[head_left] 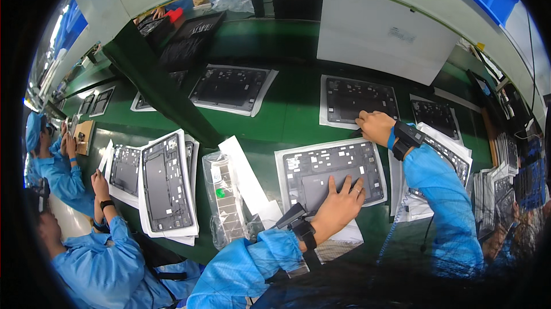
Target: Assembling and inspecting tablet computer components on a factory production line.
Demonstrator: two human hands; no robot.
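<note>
I see left hand (340, 207) splayed open on dark tablet housing (321, 165), which lies over white sheet (282, 174) on green bench (295, 128); right hand (376, 127) curled near housing's far right corner, whether gripping anything I cannot tell.

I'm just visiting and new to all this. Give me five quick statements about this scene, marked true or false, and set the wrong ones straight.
1. The left hand rests on a dark panel with its fingers spread. True.
2. The right hand lies flat with its fingers spread wide. False: the right hand is curled.
3. The tabletop is white. False: the tabletop is green.
4. A clear plastic bag lies to the left of that panel. True.
5. The wearer's sleeves are red. False: the sleeves are blue.
</note>
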